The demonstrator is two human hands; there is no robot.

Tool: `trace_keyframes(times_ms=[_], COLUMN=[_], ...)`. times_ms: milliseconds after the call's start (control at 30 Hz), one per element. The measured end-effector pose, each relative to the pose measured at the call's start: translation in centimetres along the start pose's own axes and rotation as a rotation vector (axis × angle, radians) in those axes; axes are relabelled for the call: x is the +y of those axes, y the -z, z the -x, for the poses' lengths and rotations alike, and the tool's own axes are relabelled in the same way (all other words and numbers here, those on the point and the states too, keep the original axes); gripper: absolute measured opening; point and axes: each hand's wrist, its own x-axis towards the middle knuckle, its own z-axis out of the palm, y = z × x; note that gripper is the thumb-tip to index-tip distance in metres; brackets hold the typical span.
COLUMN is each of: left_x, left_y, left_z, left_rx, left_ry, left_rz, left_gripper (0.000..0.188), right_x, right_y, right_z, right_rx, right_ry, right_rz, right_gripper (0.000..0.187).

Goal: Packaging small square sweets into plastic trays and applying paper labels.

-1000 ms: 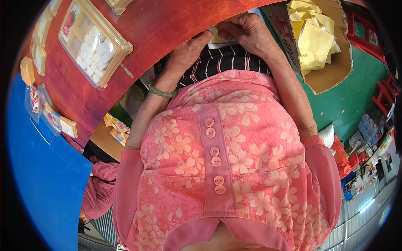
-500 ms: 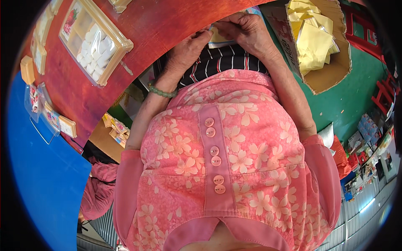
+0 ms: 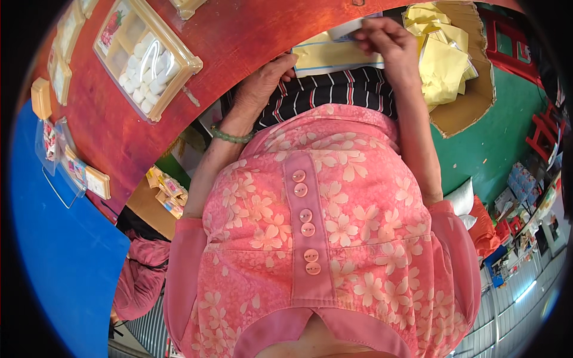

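A flat yellow paper sheet (image 3: 334, 56) with white and blue edges lies at the table's near edge, above my striped lap. My left hand (image 3: 271, 74), with a green bead bracelet above its wrist, grips the sheet's left end between curled fingers. At the sheet's right end, my right hand (image 3: 391, 48) is raised with bent fingers pinching a small whitish flat piece (image 3: 346, 30). That piece is partly hidden by the fingers and slightly blurred, and I cannot tell its kind.
On the red table (image 3: 239, 36) at left sits a clear-lidded tray (image 3: 146, 65) of white pieces, with similar trays farther left. A cardboard box (image 3: 468, 116) of crumpled yellow papers stands at right. A blue surface (image 3: 65, 256) and another person's pink clothing (image 3: 143, 268) show at lower left.
My hands have moved apart, the right one rightward with the whitish piece. More of the yellow sheet now shows between them. The left hand has shifted slightly.
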Motion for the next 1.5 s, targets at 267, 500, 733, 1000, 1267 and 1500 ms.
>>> trace_keyframes(times_ms=[267,500,733,1000,1267,1500], left_x=[0.6,3.9,7.3,10.1,9.1,9.3], left_y=[0.0,-2.8,-5.7,-7.3,-3.9,-3.1], left_z=[-0.2,0.9,1.9,2.8,3.3,4.5], left_rx=[-0.033,0.147,-0.095,-0.521,-0.355,-0.328], left_ry=[0.0,-0.688,-0.945,-0.073,0.012,-0.12], left_rz=[-0.169,-1.002,-0.745,0.003,0.051,0.024], left_gripper=[0.018,0.02,0.021,0.043,0.038,0.018], right_x=[-2.9,-7.5,-10.8,-11.2,-9.8,-9.2], right_y=[9.0,15.5,18.3,2.6,-4.7,-0.6], right_z=[3.2,7.5,10.9,9.7,7.9,7.9], right_rx=[0.495,0.574,0.57,0.237,-0.099,-0.042], right_ry=[0.175,0.411,0.512,0.322,0.629,0.241], right_rz=[-0.129,-0.184,-0.197,0.659,0.931,0.42], right_gripper=[0.014,0.011,0.012,0.007,0.01,0.016])
